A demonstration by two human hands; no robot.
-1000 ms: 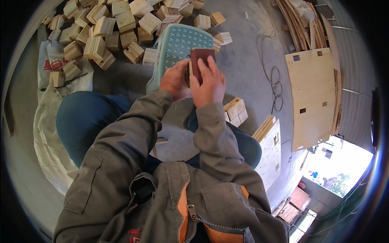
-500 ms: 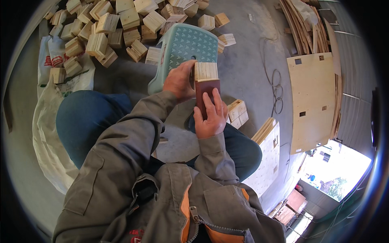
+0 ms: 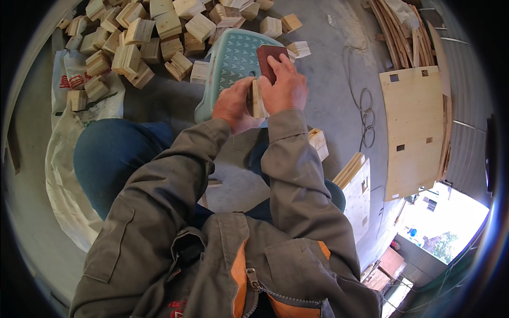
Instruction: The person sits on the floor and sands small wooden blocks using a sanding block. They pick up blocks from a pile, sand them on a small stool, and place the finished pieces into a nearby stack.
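My left hand [image 3: 234,106] is closed round a small plywood block [image 3: 258,102], whose layered edge shows between my two hands. The block is held over the near edge of a pale green plastic stool [image 3: 231,59]. In my right hand [image 3: 287,87] is a flat reddish-brown sanding block [image 3: 264,62], its fingers laid over the top and the thumb toward the plywood. The sanding block reaches past the far end of the plywood block. My palm hides the part where the two meet.
Many loose plywood blocks [image 3: 169,25] lie heaped beyond the stool at the far left. A white woven sack [image 3: 69,175] spreads beside my left knee. Plywood panels [image 3: 413,132] and a looped cable [image 3: 366,100] are on the right. Another block [image 3: 318,143] sits near my right forearm.
My right hand has slid the sanding block away from me along the plywood block, uncovering the near part of it. My left hand keeps its place and its hold.
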